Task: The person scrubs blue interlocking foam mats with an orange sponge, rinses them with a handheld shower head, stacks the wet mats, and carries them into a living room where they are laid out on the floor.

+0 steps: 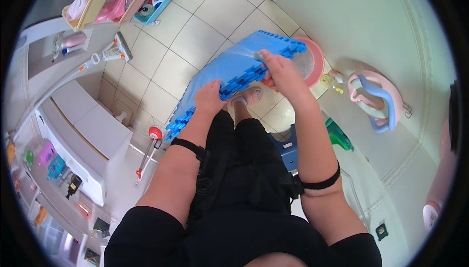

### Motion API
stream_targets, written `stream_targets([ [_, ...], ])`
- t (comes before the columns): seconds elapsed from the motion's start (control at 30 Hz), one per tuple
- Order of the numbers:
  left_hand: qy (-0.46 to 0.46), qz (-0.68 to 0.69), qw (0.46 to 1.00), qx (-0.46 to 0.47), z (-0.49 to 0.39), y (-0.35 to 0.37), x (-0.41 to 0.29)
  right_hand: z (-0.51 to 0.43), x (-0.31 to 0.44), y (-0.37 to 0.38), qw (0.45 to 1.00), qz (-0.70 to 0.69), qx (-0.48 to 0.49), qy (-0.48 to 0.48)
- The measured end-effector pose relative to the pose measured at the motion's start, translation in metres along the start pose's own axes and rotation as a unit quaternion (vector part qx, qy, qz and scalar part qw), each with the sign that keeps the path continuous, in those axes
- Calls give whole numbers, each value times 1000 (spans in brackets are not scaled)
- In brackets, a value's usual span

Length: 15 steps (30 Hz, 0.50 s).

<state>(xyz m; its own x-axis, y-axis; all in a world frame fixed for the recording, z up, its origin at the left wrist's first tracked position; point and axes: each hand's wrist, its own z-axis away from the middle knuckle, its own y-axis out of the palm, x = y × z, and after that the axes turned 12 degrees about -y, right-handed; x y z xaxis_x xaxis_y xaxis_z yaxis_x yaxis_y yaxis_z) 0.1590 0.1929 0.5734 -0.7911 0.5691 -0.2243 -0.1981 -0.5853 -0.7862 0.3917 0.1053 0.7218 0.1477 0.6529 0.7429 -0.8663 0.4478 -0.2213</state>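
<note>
A stack of blue interlocking foam mats [220, 64] in clear plastic wrap is held at a slant before me, toothed edges facing me. My left hand [209, 96] grips its near edge, thumb over the top face; the other fingers are partly hidden. Farther right, my right hand [284, 71] pinches the plastic wrap [253, 54] near the upper edge, and creases fan out from the thumb. The right end of the stack overlaps a pink basin [318, 64] on the floor, as seen from above; whether they touch, I cannot tell.
Light tiles [209, 18] cover the floor. My slippered foot [251, 96] is below the mats. A blue plastic stool [287, 151] stands by my legs. Left are a sponge mop [122, 47], a red-headed plunger [155, 133] and a washbasin [93, 190]. A pink child's toilet seat [381, 95] hangs at right.
</note>
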Motion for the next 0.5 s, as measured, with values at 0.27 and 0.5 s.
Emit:
stream_targets([
  [0.27, -106, 30, 994, -17, 19, 17, -3, -9, -13, 45, 989, 12, 144, -13],
  [0.5, -264, 18, 963, 39, 24, 4, -9, -11, -21, 68, 985, -63, 146, 73],
])
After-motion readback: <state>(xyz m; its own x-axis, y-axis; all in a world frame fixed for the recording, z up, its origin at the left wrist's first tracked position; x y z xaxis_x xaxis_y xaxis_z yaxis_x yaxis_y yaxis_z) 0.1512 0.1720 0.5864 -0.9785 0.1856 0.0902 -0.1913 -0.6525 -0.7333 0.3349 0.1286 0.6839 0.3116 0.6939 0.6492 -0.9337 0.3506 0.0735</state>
